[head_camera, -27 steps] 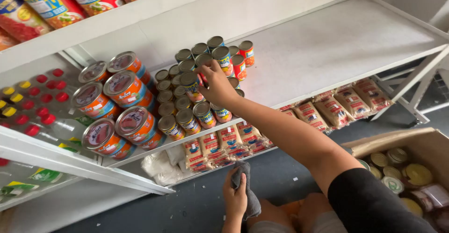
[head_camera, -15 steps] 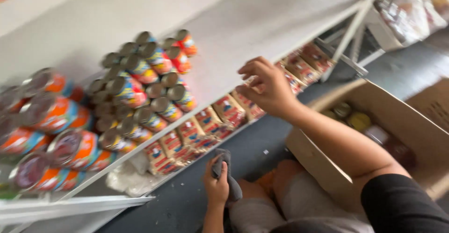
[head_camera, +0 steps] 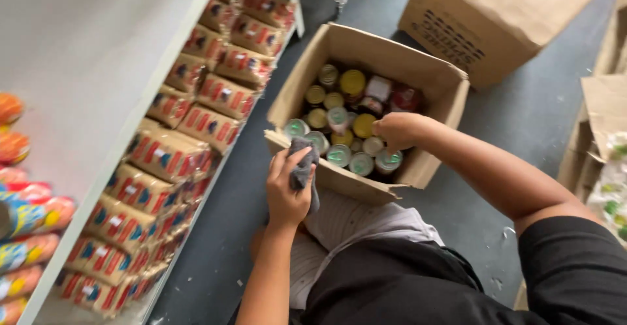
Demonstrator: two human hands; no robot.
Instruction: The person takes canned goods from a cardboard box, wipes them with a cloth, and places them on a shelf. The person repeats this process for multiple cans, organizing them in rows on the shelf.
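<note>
Round metal-lidded cans (head_camera: 339, 136) in cardboard box (head_camera: 431, 77), right hand (head_camera: 398, 131) curled among them, left hand (head_camera: 287, 191) clutching soft grey cloth (head_camera: 304, 168)

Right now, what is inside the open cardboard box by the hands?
The open cardboard box holds upright cans, lids showing. The right hand reaches in, covering some; lower layers are hidden.

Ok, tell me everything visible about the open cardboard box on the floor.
The open cardboard box is plain brown, flaps folded outward, sitting on the dark floor beside the lower shelf of packets. It is packed with upright cans, lids silver, yellow and pale green. The right hand reaches in over the cans; the left hand, holding a grey cloth, is at its near edge.
</note>
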